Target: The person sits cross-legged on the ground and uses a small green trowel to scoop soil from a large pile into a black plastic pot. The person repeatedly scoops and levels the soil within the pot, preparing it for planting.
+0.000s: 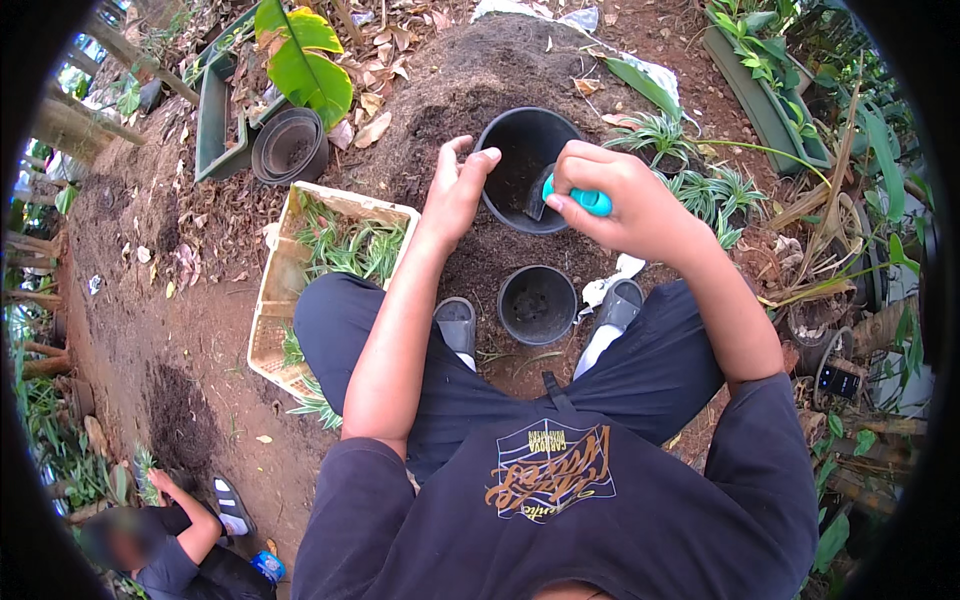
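My right hand (619, 195) grips the turquoise handle (592, 201) of a small hand trowel. Its dark blade (538, 196) dips into a large black plastic pot (514, 154), against the right inner wall. Dark soil shows at the pot's bottom. On the left side of that pot, my left hand (456, 191) holds the rim, thumb over the edge; its other fingers are partly hidden. A smaller black pot (537, 304) stands between my feet, with holes visible in its base. Under and behind the large pot spreads a mound of dark soil (450, 90).
A cream plastic crate (274, 300) of spider plants (360, 244) stands by my left knee. Beyond it are nested pots (291, 146) and a green planter (217, 112). More variegated plants (712, 191) sit at right. Another person (187, 532) crouches lower left, holding a plant.
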Tool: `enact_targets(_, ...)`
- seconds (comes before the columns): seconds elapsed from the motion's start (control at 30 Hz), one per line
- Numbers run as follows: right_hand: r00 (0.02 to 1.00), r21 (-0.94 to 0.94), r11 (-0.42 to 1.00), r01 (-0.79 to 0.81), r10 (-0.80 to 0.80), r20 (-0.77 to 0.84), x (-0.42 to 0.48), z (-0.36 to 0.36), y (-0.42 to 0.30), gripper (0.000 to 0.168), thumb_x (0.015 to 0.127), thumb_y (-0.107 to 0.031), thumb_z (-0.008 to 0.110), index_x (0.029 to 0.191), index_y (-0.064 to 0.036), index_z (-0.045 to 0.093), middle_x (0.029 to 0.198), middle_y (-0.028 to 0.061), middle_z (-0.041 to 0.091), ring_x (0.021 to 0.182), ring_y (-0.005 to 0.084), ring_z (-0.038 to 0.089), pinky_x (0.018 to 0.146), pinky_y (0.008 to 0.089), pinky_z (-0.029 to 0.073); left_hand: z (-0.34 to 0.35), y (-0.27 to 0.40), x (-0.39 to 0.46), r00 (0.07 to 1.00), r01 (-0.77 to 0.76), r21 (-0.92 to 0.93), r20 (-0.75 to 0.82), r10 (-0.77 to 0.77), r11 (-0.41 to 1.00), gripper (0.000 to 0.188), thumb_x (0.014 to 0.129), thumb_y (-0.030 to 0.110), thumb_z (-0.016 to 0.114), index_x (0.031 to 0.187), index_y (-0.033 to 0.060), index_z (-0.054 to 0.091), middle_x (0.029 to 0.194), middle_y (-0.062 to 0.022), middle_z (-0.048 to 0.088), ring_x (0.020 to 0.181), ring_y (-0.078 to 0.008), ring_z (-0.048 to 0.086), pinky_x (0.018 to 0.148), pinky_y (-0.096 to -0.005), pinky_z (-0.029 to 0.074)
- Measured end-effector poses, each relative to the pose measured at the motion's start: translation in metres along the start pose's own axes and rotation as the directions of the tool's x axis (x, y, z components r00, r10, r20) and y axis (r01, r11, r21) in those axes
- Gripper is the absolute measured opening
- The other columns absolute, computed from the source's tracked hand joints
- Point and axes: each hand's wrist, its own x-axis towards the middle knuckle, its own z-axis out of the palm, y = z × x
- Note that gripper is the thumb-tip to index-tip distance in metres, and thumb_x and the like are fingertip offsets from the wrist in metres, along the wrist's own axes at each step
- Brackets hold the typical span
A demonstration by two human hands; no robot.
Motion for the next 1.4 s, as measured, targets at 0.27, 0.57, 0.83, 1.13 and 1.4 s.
enact_targets(0.27,0.991,0.001,0.999,0.038,-0.037,-0.125,0.008,0.005,0.006,0.016,0.094,-0.012,0.071,0.088,0.000,0.062,0.088,0.0129,0.060,0.081,0.0326,0.064,0.073,0.0410,0.050,-0.003,-0.001,0.001,0.996,0.019,-0.111,0.093,-0.009,0.994,0.085,0.094,0.046,0.067,0.150,-0.0083,0.036,0.131,-0.0207,0.059,0.121,-0.0237,0.058,0.107,-0.0379,0.045)
enact_targets(0.57,0.883,0.381,0.902,-0.203,0.337,-0.327,0.012,-0.007,0.022,0.023,0.097,-0.026,0.076,0.103,-0.005,0.070,0.092,0.0084,0.071,0.078,0.0147,0.071,0.071,0.0295,0.057,-0.013,0.003,0.005,0.971,0.241,-0.024,0.011,-0.241,0.970,0.084,0.090,0.066,0.056,0.145,0.0033,0.045,0.132,-0.0171,0.060,0.112,-0.0254,0.059,0.088,-0.0369,0.043)
enact_targets(0.83,0.566,0.761,0.591,-0.267,0.735,-0.373,-0.001,-0.047,0.143,0.041,0.094,-0.026,0.080,0.112,0.006,0.062,0.104,0.0169,0.072,0.085,0.0243,0.076,0.080,0.0346,0.068,-0.035,0.011,0.015,0.917,0.348,-0.351,-0.065,-0.394,0.869,0.113,0.079,0.085,0.054,0.163,0.0153,0.023,0.149,-0.0331,0.037,0.134,-0.0449,0.043,0.111,-0.0528,0.032)
enact_targets(1.13,0.151,0.782,0.233,-0.578,0.972,-0.178,-0.049,0.161,0.272,0.038,0.090,-0.032,0.084,0.100,-0.002,0.062,0.088,0.0132,0.072,0.066,0.0225,0.073,0.056,0.0342,0.065,-0.030,0.024,0.009,0.932,0.317,-0.417,-0.030,-0.361,0.852,0.104,0.076,0.084,0.060,0.150,0.0140,0.040,0.130,-0.0220,0.047,0.109,-0.0314,0.049,0.094,-0.0441,0.042)
enact_targets(1.4,0.372,0.326,0.323,-0.888,0.923,0.100,-0.014,0.312,0.242,0.035,0.096,-0.039,0.075,0.098,-0.004,0.078,0.071,0.0095,0.072,0.052,0.0177,0.065,0.053,0.0374,0.054,-0.018,0.006,0.025,0.991,-0.125,-0.554,-0.024,0.135,0.823,0.068,0.102,0.051,0.046,0.150,0.0031,0.048,0.145,-0.0124,0.060,0.132,-0.0251,0.059,0.112,-0.0469,0.045)
